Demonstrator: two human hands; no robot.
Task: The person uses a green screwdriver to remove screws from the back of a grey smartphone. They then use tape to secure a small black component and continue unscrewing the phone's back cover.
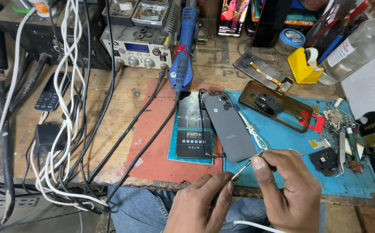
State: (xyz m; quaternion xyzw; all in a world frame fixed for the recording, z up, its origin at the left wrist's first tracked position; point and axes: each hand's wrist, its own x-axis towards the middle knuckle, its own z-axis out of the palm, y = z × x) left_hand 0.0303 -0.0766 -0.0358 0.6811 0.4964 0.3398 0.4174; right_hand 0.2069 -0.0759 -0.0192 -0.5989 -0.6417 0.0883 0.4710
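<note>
A thin metal tool (244, 166), seemingly fine tweezers, is pinched between the closed fingertips of the right hand (289, 190) and the left hand (204, 203), just in front of the workbench's blue mat (282, 138). A slip could be caused by so light a grip, and the tool's tip could scratch the grey phone back (230, 127) nearby. The tool appears slender, silvery and straight.

Bright, even light from above; soft shadows fall toward six o'clock; glare on the clear bottle (360, 47) at two o'clock; edges bow slightly; focus sharp throughout.
</note>
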